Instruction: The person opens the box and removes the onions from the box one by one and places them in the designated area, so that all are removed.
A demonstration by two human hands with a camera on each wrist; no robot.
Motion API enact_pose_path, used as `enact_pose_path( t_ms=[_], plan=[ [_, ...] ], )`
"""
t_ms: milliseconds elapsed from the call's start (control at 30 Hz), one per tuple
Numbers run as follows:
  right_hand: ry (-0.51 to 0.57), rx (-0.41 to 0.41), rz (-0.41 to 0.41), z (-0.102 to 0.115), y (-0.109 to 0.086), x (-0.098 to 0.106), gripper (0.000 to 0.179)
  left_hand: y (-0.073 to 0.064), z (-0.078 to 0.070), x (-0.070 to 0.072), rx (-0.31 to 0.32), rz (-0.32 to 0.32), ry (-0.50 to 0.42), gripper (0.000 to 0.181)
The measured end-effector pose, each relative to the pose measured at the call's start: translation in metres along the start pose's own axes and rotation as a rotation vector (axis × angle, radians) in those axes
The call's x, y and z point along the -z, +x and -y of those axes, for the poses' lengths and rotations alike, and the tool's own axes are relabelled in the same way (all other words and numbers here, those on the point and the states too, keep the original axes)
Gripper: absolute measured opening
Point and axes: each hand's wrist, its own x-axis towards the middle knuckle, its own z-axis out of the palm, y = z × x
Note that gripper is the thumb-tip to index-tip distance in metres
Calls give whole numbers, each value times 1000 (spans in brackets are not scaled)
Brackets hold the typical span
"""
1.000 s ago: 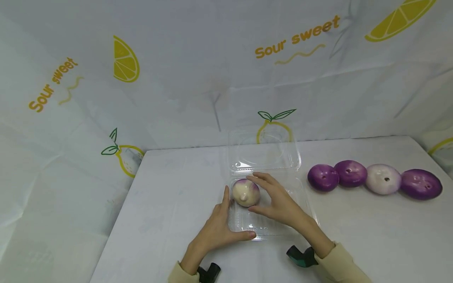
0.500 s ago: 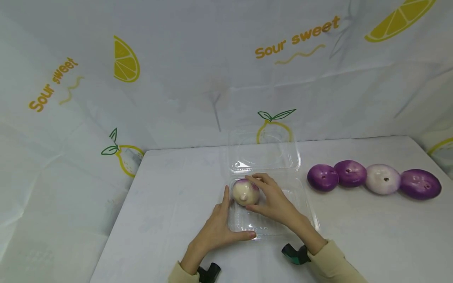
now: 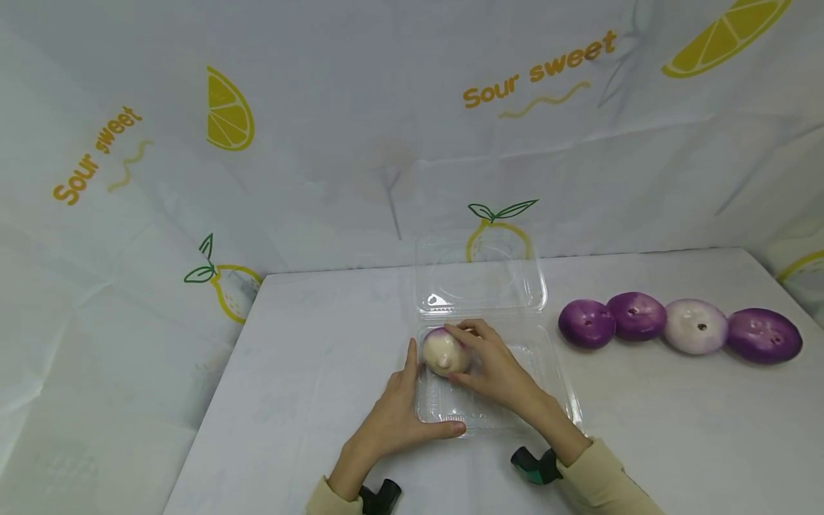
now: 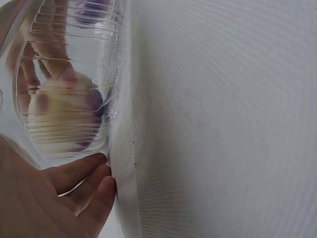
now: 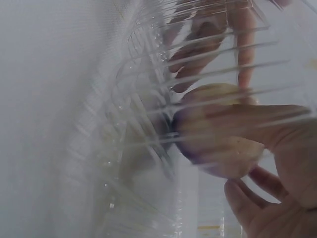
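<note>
A white-and-purple onion sits in the back left corner of a clear plastic clamshell box. My right hand holds it, thumb on the near side and fingers on the far side. In the right wrist view the onion shows through the ribbed box wall between thumb and fingers. My left hand steadies the box from outside, fingers straight along its left wall and thumb stretched along the front edge. Seen from the left wrist, those fingers lie low beside the wall.
Several purple and white onions stand in a row right of the box. The open lid leans back toward a lemon-printed cloth. The white table extends on both sides.
The right hand has closed a little more around the onion, which has tipped slightly so that its nub points lower. The left hand and box have stayed put.
</note>
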Motion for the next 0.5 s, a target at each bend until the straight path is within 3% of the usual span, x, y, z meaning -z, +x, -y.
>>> enact_pose_path(
  t_ms=[500],
  plan=[
    [-112,195,44,-5,-8,4,63,-1,-1,1,21,4,3,143]
  ],
)
